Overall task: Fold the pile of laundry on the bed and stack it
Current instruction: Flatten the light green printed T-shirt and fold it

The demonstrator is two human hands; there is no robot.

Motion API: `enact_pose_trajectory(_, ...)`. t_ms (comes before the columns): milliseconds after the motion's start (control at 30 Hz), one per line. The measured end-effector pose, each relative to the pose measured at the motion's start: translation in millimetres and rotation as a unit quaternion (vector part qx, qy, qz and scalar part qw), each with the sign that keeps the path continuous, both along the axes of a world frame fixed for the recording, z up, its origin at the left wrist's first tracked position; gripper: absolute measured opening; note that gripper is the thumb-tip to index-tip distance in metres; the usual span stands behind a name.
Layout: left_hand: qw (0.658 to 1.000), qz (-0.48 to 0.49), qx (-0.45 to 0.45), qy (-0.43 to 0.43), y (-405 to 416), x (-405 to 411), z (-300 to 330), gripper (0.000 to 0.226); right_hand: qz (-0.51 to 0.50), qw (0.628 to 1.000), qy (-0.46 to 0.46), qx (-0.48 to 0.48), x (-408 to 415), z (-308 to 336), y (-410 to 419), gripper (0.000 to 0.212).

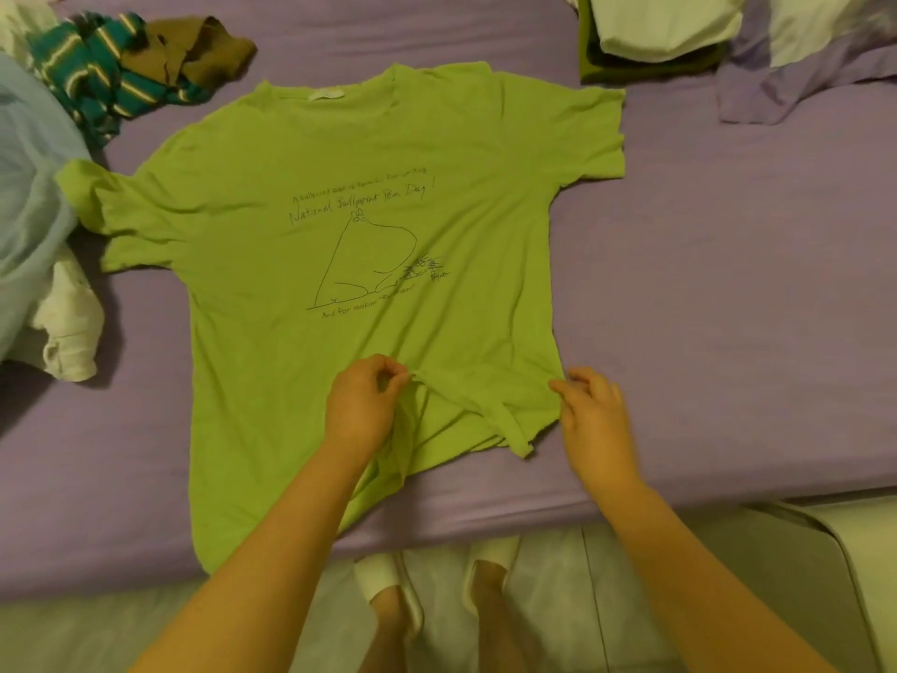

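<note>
A lime green T-shirt (340,187) with a line drawing and handwriting printed on it lies front up on the purple bed sheet (728,284), its collar at the far side. Its near right hem is rumpled and folded over. My left hand (361,405) pinches the fabric near the middle of that rumpled hem. My right hand (594,415) pinches the shirt's right edge at the hem corner. The shirt's near left corner hangs over the bed's front edge.
Unfolded laundry lies at the left: a teal striped garment (97,75), a brown garment (199,51), a pale blue cloth (29,187) and a white one (68,327). A folded stack (645,46) and a pillow (815,46) are at the far right. My feet stand on the floor below.
</note>
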State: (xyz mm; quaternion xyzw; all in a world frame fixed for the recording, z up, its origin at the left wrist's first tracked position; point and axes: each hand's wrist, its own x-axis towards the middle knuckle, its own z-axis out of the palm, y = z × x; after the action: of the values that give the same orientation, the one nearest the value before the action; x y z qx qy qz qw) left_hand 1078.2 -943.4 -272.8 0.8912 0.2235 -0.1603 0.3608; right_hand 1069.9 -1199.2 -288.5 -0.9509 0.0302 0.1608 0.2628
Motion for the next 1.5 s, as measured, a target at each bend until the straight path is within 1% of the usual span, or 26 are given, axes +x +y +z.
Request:
enact_pose_trajectory(33,0.999,-0.020,0.029,-0.003,-1,0,-2,0.013,0.015,1.000,-0.022,-0.011,0,2,4,0.029)
enact_pose_trajectory(67,0.998,-0.038,0.045,-0.029,-4,0,-3,0.016,0.040,0.998,-0.050,-0.007,-1,4,11,0.027)
enact_pose_trajectory(100,0.996,-0.054,0.044,-0.063,-8,-3,-3,0.018,0.063,0.996,-0.068,0.010,-3,6,19,0.025)
enact_pose_trajectory(133,0.993,-0.070,0.034,-0.084,-14,-7,-2,0.020,0.086,0.993,-0.079,0.017,-7,5,27,0.028)
enact_pose_trajectory(167,0.992,-0.083,0.020,-0.089,-18,-10,-3,0.023,0.104,0.992,-0.064,0.020,-9,4,35,0.037)
enact_pose_trajectory(200,0.993,-0.091,0.007,-0.078,-22,-13,-4,0.027,0.114,0.993,-0.032,0.009,-12,1,42,0.045)
enact_pose_trajectory(233,0.994,-0.096,0.002,-0.058,-25,-16,-5,0.034,0.121,0.993,-0.014,-0.012,-15,-2,49,0.048)
enact_pose_trajectory(267,0.994,-0.099,0.004,-0.038,-26,-19,-7,0.040,0.119,0.992,-0.023,-0.032,-16,-4,52,0.045)
enact_pose_trajectory(333,0.994,-0.108,0.009,-0.017,-25,-23,-8,0.049,0.073,0.994,-0.068,-0.038,-18,-4,51,0.026)
enact_pose_trajectory(367,0.993,-0.112,0.010,-0.018,-24,-24,-7,0.050,0.036,0.996,-0.079,-0.031,-19,-1,47,0.020)
enact_pose_trajectory(400,0.993,-0.118,0.010,-0.023,-23,-24,-5,0.050,0.001,0.997,-0.075,-0.023,-20,2,43,0.018)
enact_pose_trajectory(500,0.989,-0.144,-0.006,-0.039,-29,-23,6,0.047,-0.053,0.996,-0.066,0.025,-25,12,22,0.019)
enact_pose_trajectory(600,0.982,-0.171,-0.078,-0.035,-48,-26,19,0.042,-0.085,0.988,-0.089,0.092,-34,28,8,0.018)
enact_pose_trajectory(667,0.974,-0.198,-0.109,-0.020,-63,-30,25,0.037,-0.117,0.981,-0.097,0.124,-42,37,2,0.018)
enact_pose_trajectory(700,0.970,-0.212,-0.117,-0.011,-70,-31,28,0.034,-0.152,0.973,-0.087,0.153,-47,41,-1,0.019)
enact_pose_trajectory(800,0.961,-0.241,-0.138,0.011,-89,-39,35,0.031,-0.265,0.931,-0.063,0.241,-63,51,-12,0.032)
enact_pose_trajectory(900,0.953,-0.262,-0.148,0.035,-101,-48,41,0.030,-0.308,0.912,-0.059,0.264,-85,58,-27,0.042)
enact_pose_trajectory(933,0.950,-0.279,-0.136,0.038,-103,-50,42,0.029,-0.310,0.915,-0.056,0.254,-94,61,-31,0.044)
enact_pose_trajectory(1000,0.943,-0.322,-0.076,0.034,-106,-50,39,0.029,-0.299,0.929,-0.054,0.214,-113,61,-41,0.045)
enact_pose_trajectory(1100,0.929,-0.369,0.015,0.021,-108,-47,28,0.033,-0.278,0.948,-0.042,0.151,-134,47,-54,0.040)
enact_pose_trajectory(1233,0.880,-0.460,0.107,0.050,-113,-47,8,0.043,-0.226,0.971,-0.041,0.062,-131,23,-64,0.031)
enact_pose_trajectory(1333,0.858,-0.487,0.144,0.074,-120,-51,-5,0.048,-0.199,0.980,0.007,0.019,-125,14,-65,0.027)
enact_pose_trajectory(1433,0.847,-0.499,0.155,0.092,-122,-54,-14,0.051,-0.156,0.987,0.007,-0.040,-116,12,-62,0.022)
enact_pose_trajectory(1500,0.845,-0.503,0.155,0.095,-120,-55,-18,0.051,-0.132,0.991,0.014,-0.030,-101,12,-57,0.027)
